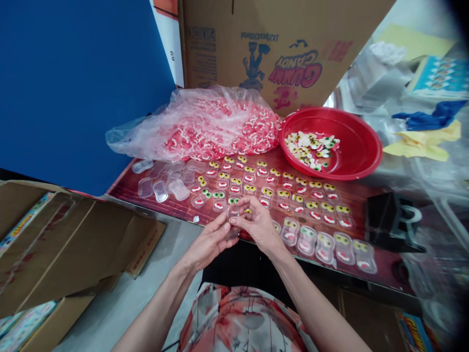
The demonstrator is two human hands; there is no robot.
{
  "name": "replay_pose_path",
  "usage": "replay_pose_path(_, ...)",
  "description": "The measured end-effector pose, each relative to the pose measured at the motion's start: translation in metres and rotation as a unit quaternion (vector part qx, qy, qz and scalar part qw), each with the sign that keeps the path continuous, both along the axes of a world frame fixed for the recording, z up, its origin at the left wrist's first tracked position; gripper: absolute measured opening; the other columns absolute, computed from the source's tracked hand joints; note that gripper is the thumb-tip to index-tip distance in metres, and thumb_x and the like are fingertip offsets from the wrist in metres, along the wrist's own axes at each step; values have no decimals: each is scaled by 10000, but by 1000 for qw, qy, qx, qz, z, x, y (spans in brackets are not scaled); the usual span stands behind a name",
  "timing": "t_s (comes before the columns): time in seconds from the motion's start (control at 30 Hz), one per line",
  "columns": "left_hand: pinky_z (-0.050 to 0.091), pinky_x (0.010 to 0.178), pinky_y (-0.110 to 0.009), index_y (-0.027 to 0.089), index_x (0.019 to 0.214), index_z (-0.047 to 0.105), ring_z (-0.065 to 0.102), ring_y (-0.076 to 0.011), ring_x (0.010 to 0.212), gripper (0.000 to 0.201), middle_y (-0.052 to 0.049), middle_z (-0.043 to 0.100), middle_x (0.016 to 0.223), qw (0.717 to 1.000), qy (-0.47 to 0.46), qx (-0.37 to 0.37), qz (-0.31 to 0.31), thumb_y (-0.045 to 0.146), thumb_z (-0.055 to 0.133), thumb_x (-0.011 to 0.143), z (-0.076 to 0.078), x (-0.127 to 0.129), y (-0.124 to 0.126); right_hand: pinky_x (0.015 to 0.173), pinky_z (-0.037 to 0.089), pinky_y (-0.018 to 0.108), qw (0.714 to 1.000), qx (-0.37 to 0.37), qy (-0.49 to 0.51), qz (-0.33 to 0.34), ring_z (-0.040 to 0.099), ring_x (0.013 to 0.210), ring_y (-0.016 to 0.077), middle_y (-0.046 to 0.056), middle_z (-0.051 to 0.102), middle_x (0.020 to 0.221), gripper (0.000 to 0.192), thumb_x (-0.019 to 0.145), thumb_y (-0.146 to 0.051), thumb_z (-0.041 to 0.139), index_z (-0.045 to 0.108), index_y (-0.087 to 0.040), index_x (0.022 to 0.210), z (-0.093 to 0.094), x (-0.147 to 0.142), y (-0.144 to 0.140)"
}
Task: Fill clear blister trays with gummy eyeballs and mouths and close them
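Note:
In front of my body, a small clear plastic shell (233,213) is held between both hands; what lies inside it is hard to make out. My left hand (209,240) grips it from the left with closed fingers, and my right hand (259,224) pinches it from the other side. Beyond my hands, rows of similar shells with yellow or green candy eyes and red-and-white candy mouths (249,189) cover the table (164,208). Several bare clear shells (178,188) lie to the left, some overlapping. Larger clear shells with candies (325,248) line the near right edge.
A clear bag of red-and-white candies (227,124) lies at the back. Beside it stands a red basin (361,164) with candy eyes (311,146). A cardboard carton (220,49) rises behind, a blue panel (80,88) left. A black holder (383,222) sits at right.

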State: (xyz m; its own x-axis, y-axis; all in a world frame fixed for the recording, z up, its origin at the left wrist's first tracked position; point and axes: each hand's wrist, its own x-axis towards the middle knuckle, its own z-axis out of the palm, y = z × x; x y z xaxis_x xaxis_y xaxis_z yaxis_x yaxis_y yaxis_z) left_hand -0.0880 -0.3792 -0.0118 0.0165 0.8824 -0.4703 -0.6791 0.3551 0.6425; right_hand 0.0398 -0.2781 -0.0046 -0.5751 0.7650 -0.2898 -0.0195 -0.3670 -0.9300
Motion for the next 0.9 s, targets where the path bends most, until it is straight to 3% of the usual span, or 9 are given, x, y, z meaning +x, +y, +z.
replay_pose_path(0.23, 461, 979, -342, 320, 1377, 591, 599, -205, 1175, 537, -82, 550, 1450, 999, 33, -1, 1, 367, 727, 859, 4, 2, 0, 610, 531, 238, 999, 50, 6, -5, 567, 676, 100, -41, 536, 877, 317, 717, -275, 743, 539, -238, 957, 1, 0, -3)
replay_pose_path(0.67, 474, 962, -346, 351, 1363, 602, 626, -187, 1106, 563, -73, 593, 1394, 1000, 18, -4, 17, 372, 767, 826, 6, 4, 0, 567, 520, 225, 999, 34, 11, 0, 563, 671, 98, -45, 503, 881, 356, 696, -264, 768, 539, -246, 968, -3, 0, -3)
replay_pose_path(0.9, 421, 1040, -379, 316, 1361, 608, 533, -257, 1303, 540, -88, 527, 1485, 999, 41, 15, 16, 395, 741, 844, 7, 7, 0, 565, 545, 234, 996, 82, -10, -42, 597, 644, 101, -28, 545, 911, 283, 765, -273, 701, 535, -244, 993, -1, -4, -13)
